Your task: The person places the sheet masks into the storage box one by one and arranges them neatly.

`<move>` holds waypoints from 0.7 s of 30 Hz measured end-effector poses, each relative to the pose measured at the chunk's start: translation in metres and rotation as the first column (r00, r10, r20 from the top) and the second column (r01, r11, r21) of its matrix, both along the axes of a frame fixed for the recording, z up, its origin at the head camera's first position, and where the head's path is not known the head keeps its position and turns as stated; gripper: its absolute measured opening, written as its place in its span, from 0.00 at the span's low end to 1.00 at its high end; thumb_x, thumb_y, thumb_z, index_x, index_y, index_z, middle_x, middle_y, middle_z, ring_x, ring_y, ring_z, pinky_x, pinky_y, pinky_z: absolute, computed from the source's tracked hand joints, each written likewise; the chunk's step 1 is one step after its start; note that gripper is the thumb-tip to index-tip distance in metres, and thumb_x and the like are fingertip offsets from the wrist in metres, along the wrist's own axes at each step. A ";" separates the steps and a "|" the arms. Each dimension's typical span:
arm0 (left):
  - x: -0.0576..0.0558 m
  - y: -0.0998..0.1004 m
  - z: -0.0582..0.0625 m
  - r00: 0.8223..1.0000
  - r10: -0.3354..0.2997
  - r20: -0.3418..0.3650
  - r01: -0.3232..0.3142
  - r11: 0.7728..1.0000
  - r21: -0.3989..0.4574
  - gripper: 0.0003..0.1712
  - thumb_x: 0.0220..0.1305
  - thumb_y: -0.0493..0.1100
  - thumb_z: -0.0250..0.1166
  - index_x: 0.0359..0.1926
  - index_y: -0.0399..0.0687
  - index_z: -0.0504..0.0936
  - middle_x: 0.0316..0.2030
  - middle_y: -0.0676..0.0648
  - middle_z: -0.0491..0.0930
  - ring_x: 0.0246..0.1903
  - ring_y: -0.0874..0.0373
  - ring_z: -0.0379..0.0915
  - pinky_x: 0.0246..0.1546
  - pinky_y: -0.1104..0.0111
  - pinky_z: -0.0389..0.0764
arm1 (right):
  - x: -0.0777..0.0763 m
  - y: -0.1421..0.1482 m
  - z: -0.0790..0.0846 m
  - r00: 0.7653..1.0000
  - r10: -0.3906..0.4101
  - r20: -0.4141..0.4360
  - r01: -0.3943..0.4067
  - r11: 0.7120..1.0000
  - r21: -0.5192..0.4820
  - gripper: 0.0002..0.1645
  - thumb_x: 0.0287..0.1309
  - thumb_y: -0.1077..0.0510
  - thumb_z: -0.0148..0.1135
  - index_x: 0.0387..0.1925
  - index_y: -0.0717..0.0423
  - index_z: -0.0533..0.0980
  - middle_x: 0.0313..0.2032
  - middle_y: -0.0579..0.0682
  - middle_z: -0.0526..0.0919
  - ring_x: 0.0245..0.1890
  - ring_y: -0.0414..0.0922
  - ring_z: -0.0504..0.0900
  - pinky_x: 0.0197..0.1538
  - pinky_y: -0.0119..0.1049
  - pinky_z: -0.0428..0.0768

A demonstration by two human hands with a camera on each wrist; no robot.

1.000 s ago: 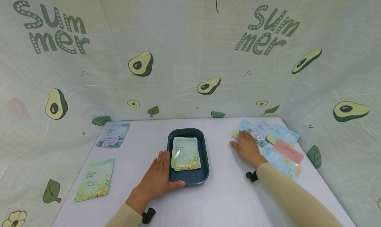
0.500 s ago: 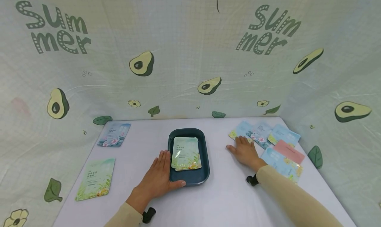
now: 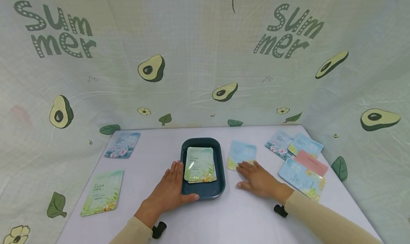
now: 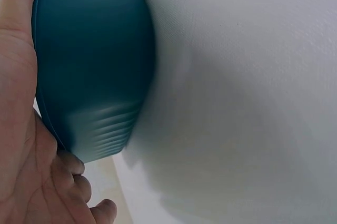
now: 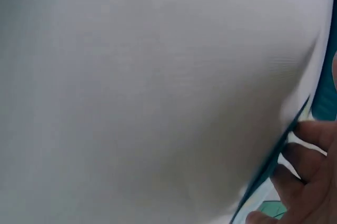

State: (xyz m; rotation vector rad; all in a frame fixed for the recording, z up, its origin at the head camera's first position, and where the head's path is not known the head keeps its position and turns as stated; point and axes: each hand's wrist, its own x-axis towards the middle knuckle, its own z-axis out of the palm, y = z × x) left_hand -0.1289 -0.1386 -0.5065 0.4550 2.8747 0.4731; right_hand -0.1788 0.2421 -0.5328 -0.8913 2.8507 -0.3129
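Observation:
In the head view, my left hand [image 3: 168,190] rests against the dark teal tray [image 3: 207,192], fingers straight along its left rim and thumb on its near rim. Green sheet mask packets [image 3: 199,164] lie stacked inside the tray. To the right of it, the fingers of my right hand [image 3: 261,180] press on the lower edge of a light blue sheet mask packet [image 3: 241,152], with the thumb apart from it. The left wrist view shows the tray's outer wall [image 4: 95,60] beside the palm. In the right wrist view, fingertips [image 5: 295,155] touch the packet's thin edge.
At the right lie overlapping blue packets [image 3: 279,144] and a pink card [image 3: 311,163]. A blue floral packet [image 3: 122,145] and a green packet [image 3: 103,193] lie at the left of the white table [image 3: 221,224]. A patterned cloth [image 3: 192,59] hangs behind.
My right hand has slid the light blue packet leftward, out of the right-hand group and close to the tray. My left hand and the tray have stayed in place.

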 end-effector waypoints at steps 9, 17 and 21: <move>0.002 -0.001 0.003 1.000 0.004 0.020 -0.004 1.000 -0.003 0.79 0.55 0.86 0.61 0.84 0.35 0.42 0.85 0.37 0.42 0.85 0.42 0.35 0.82 0.45 0.51 | -0.024 0.013 0.022 0.999 -0.039 -0.012 0.038 0.997 -0.072 0.35 0.77 0.39 0.57 0.68 0.61 0.76 0.64 0.59 0.83 0.66 0.60 0.79 0.72 0.65 0.70; -0.002 -0.001 0.000 1.000 0.000 0.006 0.000 1.000 0.004 0.77 0.57 0.84 0.63 0.84 0.35 0.41 0.85 0.36 0.41 0.85 0.41 0.34 0.81 0.44 0.51 | -0.075 0.020 0.022 0.986 -0.162 -0.028 0.163 0.986 0.035 0.55 0.59 0.31 0.73 0.76 0.58 0.68 0.64 0.64 0.75 0.61 0.61 0.74 0.63 0.63 0.76; -0.003 0.000 -0.001 1.000 0.005 0.009 -0.005 1.000 -0.010 0.78 0.56 0.86 0.61 0.84 0.36 0.40 0.85 0.37 0.40 0.85 0.42 0.33 0.82 0.45 0.50 | -0.090 0.017 0.020 0.984 -0.179 0.022 0.177 0.981 0.084 0.63 0.50 0.25 0.76 0.78 0.54 0.67 0.67 0.64 0.71 0.62 0.62 0.70 0.63 0.64 0.73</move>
